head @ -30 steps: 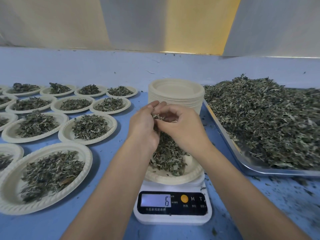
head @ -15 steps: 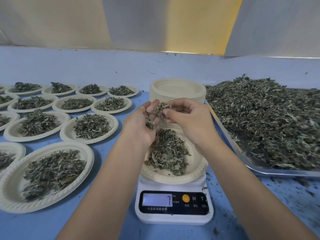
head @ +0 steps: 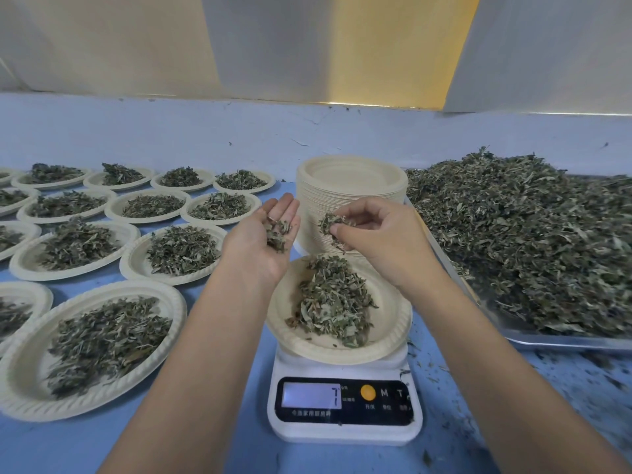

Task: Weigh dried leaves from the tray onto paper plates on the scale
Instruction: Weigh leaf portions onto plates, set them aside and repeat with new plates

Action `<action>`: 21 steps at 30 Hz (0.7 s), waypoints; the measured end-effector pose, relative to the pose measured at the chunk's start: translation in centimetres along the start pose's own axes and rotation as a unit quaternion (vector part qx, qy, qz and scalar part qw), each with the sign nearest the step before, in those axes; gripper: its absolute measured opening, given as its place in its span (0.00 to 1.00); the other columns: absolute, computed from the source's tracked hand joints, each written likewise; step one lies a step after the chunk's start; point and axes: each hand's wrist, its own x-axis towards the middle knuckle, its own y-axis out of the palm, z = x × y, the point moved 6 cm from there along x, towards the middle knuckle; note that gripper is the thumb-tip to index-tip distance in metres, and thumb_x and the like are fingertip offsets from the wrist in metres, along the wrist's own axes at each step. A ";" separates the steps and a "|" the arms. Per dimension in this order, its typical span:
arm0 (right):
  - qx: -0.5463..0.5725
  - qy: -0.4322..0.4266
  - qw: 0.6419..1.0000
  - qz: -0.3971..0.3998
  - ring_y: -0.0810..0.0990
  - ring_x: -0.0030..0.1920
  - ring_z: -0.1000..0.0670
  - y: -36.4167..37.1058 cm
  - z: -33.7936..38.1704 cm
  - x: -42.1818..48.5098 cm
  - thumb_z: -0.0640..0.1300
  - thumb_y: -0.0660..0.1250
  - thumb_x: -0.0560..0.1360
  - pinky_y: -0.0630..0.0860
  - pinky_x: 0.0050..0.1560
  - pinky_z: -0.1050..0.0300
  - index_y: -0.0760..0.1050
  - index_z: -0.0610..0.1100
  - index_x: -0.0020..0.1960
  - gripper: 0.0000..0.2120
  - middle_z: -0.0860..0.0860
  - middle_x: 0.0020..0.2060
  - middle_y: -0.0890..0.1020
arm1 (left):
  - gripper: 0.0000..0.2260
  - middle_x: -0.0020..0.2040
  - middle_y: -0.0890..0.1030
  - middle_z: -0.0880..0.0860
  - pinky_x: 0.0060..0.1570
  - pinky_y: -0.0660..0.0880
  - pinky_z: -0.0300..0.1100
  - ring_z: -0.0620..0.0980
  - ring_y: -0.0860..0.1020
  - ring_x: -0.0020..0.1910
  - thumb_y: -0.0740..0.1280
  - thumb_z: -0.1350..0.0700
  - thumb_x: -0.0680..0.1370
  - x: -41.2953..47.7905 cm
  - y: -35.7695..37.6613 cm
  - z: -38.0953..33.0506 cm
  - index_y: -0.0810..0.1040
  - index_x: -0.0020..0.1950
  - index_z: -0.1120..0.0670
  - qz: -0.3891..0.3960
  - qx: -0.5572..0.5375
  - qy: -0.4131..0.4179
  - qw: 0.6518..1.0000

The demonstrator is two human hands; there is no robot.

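My left hand (head: 260, 249) lay palm up and spread, mid-frame, cupping spare leaves (head: 277, 233) as a reserve. My right hand (head: 379, 244) pinched a tuft (head: 331, 222) above the plate (head: 390, 323) on the scale (head: 345, 431), lower centre, likely to add bits slowly. The display (head: 311, 395) read 7; the heaped tray (head: 561, 342) sat at right

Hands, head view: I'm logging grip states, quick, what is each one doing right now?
Left hand: open, palm up, loose dried leaves resting on it.
Right hand: pinches a leaf tuft over the paper plate.
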 end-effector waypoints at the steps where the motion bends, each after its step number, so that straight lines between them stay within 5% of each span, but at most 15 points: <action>1: -0.003 0.001 1.000 0.000 0.78 0.35 0.54 0.0 0.0 0.0 0.39 0.74 0.68 0.80 0.48 0.44 0.80 0.53 0.35 0.10 0.57 0.30 0.79 | 0.16 0.65 0.76 0.57 0.56 0.73 0.42 0.52 0.75 0.63 0.47 0.61 0.84 0.0 0.0 0.0 0.67 0.68 0.61 -0.002 -0.001 0.000 1.000; 5: 0.000 0.003 1.000 -0.001 0.78 0.35 0.53 -0.1 0.0 0.0 0.39 0.74 0.68 0.80 0.47 0.45 0.80 0.53 0.36 0.10 0.57 0.30 0.79 | 0.16 0.64 0.76 0.57 0.57 0.73 0.42 0.52 0.76 0.63 0.47 0.61 0.84 0.0 -0.1 0.1 0.67 0.68 0.61 -0.008 0.004 0.000 1.000; 8: 0.039 0.011 0.999 0.004 0.78 0.32 0.57 0.1 0.0 0.0 0.36 0.74 0.69 0.81 0.43 0.56 0.80 0.51 0.37 0.10 0.58 0.28 0.79 | 0.16 0.64 0.76 0.57 0.56 0.73 0.41 0.52 0.76 0.62 0.48 0.60 0.84 -0.1 0.1 0.6 0.67 0.68 0.61 -0.007 0.011 -0.008 1.000; 11: 0.109 0.016 0.994 0.018 0.78 0.31 0.60 0.7 0.4 -0.2 0.33 0.73 0.70 0.78 0.37 0.66 0.80 0.49 0.39 0.11 0.57 0.27 0.80 | 0.15 0.59 0.79 0.55 0.43 0.73 0.37 0.49 0.80 0.46 0.51 0.60 0.83 -0.4 0.7 1.7 0.69 0.67 0.59 0.000 0.026 -0.032 0.999; 15: 0.060 -0.003 0.998 0.017 0.81 0.38 0.54 1.0 0.8 -0.4 0.34 0.73 0.69 0.81 0.46 0.55 0.81 0.51 0.40 0.11 0.53 0.35 0.83 | 0.12 0.38 0.80 0.56 0.40 0.74 0.40 0.49 0.77 0.33 0.54 0.59 0.82 -1.0 1.5 3.2 0.75 0.47 0.59 0.008 0.022 -0.082 0.996; 18: -0.029 -0.028 0.999 0.020 0.82 0.41 0.55 0.8 1.3 -0.6 0.37 0.73 0.69 0.80 0.51 0.53 0.81 0.54 0.41 0.11 0.55 0.39 0.84 | 0.17 0.40 0.78 0.58 0.51 0.74 0.46 0.53 0.77 0.39 0.53 0.54 0.83 -1.4 2.0 3.6 0.74 0.42 0.60 0.016 0.020 -0.088 0.996; 21: -0.037 -0.025 0.999 0.030 0.82 0.42 0.57 0.3 1.7 -0.8 0.38 0.71 0.70 0.79 0.53 0.53 0.81 0.58 0.40 0.13 0.57 0.40 0.85 | 0.16 0.40 0.77 0.55 0.47 0.74 0.44 0.53 0.77 0.42 0.53 0.53 0.83 -1.6 2.6 3.9 0.74 0.41 0.58 0.010 0.038 -0.091 0.995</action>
